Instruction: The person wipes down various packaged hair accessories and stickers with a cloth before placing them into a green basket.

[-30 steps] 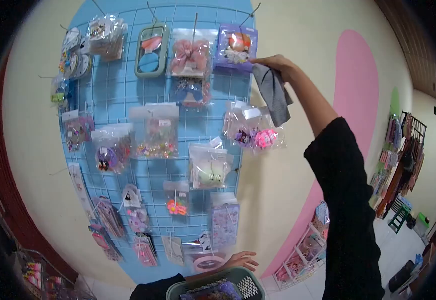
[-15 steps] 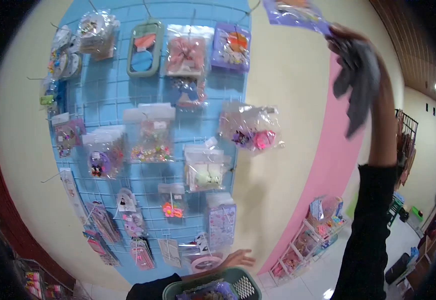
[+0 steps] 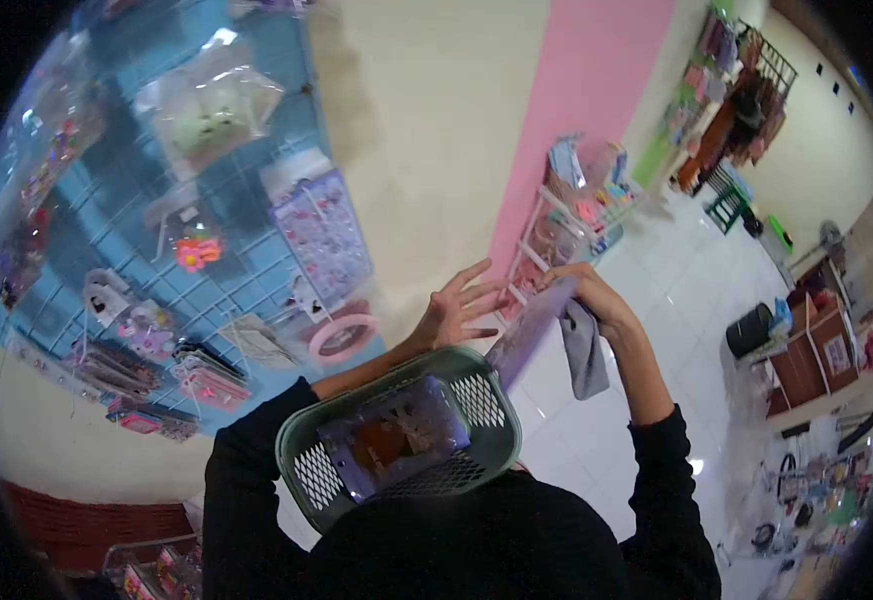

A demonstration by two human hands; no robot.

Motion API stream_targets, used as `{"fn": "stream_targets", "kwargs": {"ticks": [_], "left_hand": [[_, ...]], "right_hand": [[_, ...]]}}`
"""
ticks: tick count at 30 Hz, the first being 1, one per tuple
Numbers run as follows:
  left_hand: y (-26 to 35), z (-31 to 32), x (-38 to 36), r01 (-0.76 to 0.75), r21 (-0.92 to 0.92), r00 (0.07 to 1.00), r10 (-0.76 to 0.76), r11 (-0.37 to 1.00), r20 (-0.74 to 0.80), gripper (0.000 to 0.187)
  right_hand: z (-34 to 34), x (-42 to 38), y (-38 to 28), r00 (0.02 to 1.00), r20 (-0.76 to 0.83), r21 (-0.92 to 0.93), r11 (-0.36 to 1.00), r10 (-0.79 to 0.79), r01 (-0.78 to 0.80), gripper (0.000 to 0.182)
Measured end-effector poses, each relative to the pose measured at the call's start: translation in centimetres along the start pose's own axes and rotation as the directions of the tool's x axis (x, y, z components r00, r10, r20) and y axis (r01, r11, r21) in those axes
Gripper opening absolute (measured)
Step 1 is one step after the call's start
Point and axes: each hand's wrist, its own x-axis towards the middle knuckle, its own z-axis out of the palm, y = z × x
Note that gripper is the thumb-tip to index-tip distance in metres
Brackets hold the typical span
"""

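Observation:
My right hand point(image 3: 597, 298) grips a flat purple package point(image 3: 532, 330) by its upper edge, with a grey cloth point(image 3: 583, 352) hanging from the same hand. Just left of the package, my left hand point(image 3: 462, 308) is spread, its fingers apart and holding nothing. Against my body rests a green plastic basket point(image 3: 302, 440) with perforated sides, below my left forearm. Inside it lies a purple package point(image 3: 397, 437) with an orange and brown picture under clear wrap.
A blue wire rack point(image 3: 247, 190) on the left wall bears hanging packets and a pink ring point(image 3: 343, 338). Beyond my hands stands a white tiered shelf point(image 3: 547, 225). Further right is a black bin point(image 3: 750, 330) on the white tiled floor point(image 3: 657, 345).
My right hand has come down from high beside the rack with the purple package and cloth. The view has tilted down and right, showing more of the basket. My left hand stays spread.

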Motion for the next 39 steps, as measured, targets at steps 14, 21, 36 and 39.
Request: {"fn": "stream_targets", "kwargs": {"ticks": [14, 21, 36, 39], "left_hand": [[-1.7, 0.3, -0.3, 0.122, 0.101, 0.909, -0.07, 0.987, -0.411, 0.05], [-3.1, 0.3, 1.0, -0.049, 0.758, 0.899, 0.359, 0.65, -0.25, 0.045], [0.3, 0.5, -0.4, 0.054, 0.22, 0.885, 0.056, 0.974, -0.463, 0.046], [0.0, -0.1, -0.5, 0.124, 0.055, 0.861, -0.079, 0.991, -0.503, 0.046]], "right_hand": [[-0.4, 0.9, 4.8, 0.995, -0.073, -0.132, 0.989, 0.062, -0.071, 0.009], [8.7, 2.7, -0.7, 0.768, -0.115, -0.81, 0.507, -0.63, 0.294, 0.021], [-0.1, 3.2, 6.3, 0.983, -0.17, -0.069, 0.996, -0.072, 0.061, 0.023], [-1.9, 1.2, -1.1, 0.981, -0.138, -0.198, 0.974, -0.138, 0.109, 0.019]]}}
